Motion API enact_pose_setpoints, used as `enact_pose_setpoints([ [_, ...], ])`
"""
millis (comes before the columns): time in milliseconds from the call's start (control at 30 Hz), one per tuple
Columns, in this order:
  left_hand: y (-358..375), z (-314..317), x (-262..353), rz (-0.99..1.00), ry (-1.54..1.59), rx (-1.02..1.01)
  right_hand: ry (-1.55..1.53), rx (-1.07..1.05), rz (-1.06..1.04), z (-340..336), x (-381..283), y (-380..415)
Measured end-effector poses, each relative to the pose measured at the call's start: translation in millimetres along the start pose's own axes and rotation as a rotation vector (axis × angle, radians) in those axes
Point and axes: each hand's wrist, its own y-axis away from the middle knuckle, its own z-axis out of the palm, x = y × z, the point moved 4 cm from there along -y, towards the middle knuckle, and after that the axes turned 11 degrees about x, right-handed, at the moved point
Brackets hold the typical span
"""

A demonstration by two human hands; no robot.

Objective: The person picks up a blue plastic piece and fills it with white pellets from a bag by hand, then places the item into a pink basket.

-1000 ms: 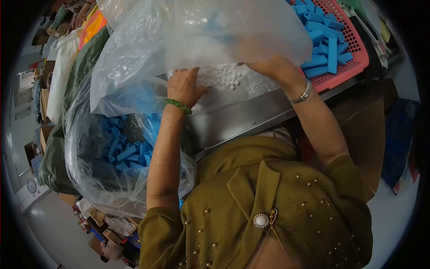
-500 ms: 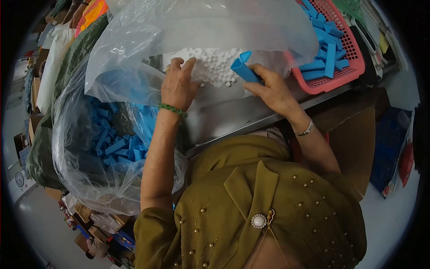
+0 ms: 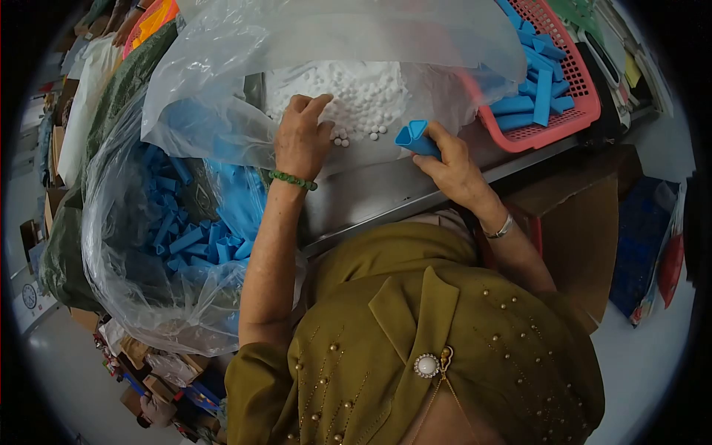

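Two blue triangular tubes [image 3: 425, 143] sit in my right hand [image 3: 458, 169], its fingers and thumb closed round them, with their triangular ends facing left and up. At the near left edge of a heap of small white balls [image 3: 363, 93] is my left hand [image 3: 302, 144]. Its fingers are bent, with a gap between forefinger and thumb; the palm side is hidden. A few loose balls [image 3: 341, 142] lie by the thumb. The heap lies in the mouth of a clear plastic bag [image 3: 334, 33] on the metal table [image 3: 356, 200].
A pink basket [image 3: 545, 137] at the upper right holds several blue tubes [image 3: 543, 96]. On the left, a big clear bag [image 3: 119, 245] contains more blue tubes [image 3: 189, 239]. A cardboard box [image 3: 578, 237] stands below the table's right side. Another person's hand [image 3: 130, 22] shows at the upper left.
My right hand has moved down and a little right with the blue tubes, turning their ends more towards me. My left hand has shifted slightly right, its fingers drawn closer together.
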Motion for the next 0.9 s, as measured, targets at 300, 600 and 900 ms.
enact_pose_setpoints([
  [300, -9, 6, 3, 0.113, -0.166, 0.016, 0.002, -0.014, -0.018, 7, 5, -1],
  [600, -18, -29, 10, 0.127, -0.084, 0.172, 0.057, 0.096, -0.021, -11, -31, -9],
  [900, -4, -51, 24, 0.172, 0.06, 0.027, 0.214, -0.023, -0.042, -35, -39, -1],
])
